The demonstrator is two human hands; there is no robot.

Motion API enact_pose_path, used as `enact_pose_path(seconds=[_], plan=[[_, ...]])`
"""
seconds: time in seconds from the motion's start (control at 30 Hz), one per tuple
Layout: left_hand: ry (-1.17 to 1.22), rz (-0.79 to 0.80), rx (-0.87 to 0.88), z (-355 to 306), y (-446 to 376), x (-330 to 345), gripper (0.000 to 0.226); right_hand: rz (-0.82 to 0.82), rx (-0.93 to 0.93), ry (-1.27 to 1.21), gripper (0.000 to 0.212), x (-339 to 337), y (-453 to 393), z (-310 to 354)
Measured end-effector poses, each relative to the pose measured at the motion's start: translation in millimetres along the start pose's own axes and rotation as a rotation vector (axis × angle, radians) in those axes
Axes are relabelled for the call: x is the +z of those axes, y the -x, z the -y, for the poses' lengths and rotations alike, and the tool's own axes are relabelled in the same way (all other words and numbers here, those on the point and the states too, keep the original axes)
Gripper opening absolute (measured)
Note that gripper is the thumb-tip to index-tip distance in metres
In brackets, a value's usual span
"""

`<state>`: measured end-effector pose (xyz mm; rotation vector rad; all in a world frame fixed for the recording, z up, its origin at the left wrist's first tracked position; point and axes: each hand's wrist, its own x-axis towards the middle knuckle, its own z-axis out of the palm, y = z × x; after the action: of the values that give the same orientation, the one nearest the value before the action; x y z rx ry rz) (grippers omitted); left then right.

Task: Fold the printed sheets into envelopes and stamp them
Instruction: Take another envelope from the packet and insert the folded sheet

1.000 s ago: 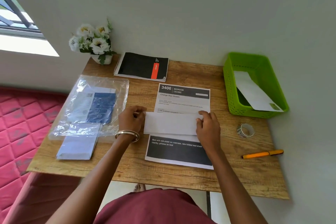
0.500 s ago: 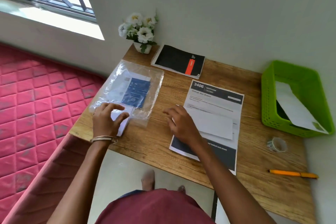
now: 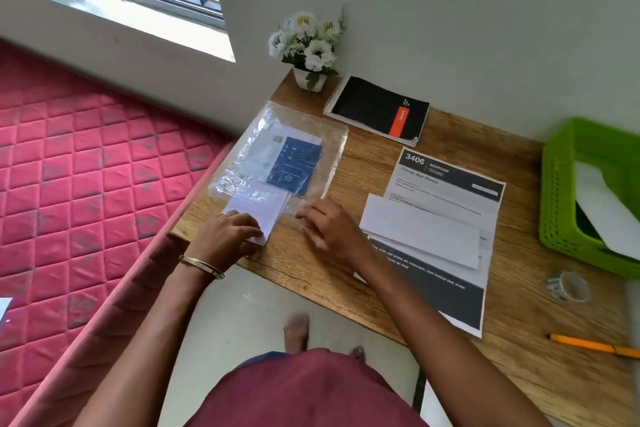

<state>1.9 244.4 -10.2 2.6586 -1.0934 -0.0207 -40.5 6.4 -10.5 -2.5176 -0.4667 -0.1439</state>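
- The wooden desk (image 3: pixel 391 139) holds a flower pot (image 3: pixel 309 77), a black notebook (image 3: pixel 377 109) and a plastic bag (image 3: pixel 287 156).
- Also a printed sheet (image 3: pixel 446 236), green basket (image 3: pixel 557 204), tape roll (image 3: pixel 568 286) and orange pen (image 3: pixel 595 345).

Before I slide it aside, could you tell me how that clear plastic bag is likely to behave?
The clear plastic bag looks crinkled and thin, so probably floppy and light. Its glossy film may slide easily on the wooden table, perhaps shifting the blue packet inside.
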Motion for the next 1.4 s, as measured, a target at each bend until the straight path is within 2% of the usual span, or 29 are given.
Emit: enact_pose_path(seconds=[0.13, 0.27, 0.4, 0.53, 0.63, 0.8, 1.0, 1.17, 1.4], plan=[[0.007, -0.056, 0.076, 1, -4, 2, 0.034, 0.014, 0.023, 0.018, 0.026, 5, 0, 1], [-0.089, -0.112, 0.203, 6, 0, 8, 0.025, 0.018, 0.026, 0.034, 0.025, 7, 2, 0], [-0.158, -0.162, 0.257, 10, 6, 11, 0.023, 0.025, 0.047, 0.009, 0.026, 8, 2, -3], [-0.088, -0.187, 0.219, 12, 4, 11, 0.022, 0.030, 0.069, -0.019, 0.027, 8, 2, -5], [-0.193, -0.228, 0.216, 8, 2, 14, 0.018, 0.035, 0.083, -0.008, 0.027, 10, 1, -4], [-0.227, -0.273, 0.121, -2, -7, 10, 0.011, 0.090, 0.086, 0.123, 0.039, 11, -2, 0], [-0.117, -0.275, 0.045, -7, -16, -17, 0.008, 0.111, 0.085, 0.251, 0.044, 15, -2, 4], [-0.063, -0.373, 0.007, -6, -19, -56, 0.010, 0.072, 0.138, 0.181, 0.043, 17, -3, 2], [-0.126, -0.570, -0.061, -7, -29, -114, 0.018, 0.072, 0.168, 0.126, 0.034, 18, -6, 0]])
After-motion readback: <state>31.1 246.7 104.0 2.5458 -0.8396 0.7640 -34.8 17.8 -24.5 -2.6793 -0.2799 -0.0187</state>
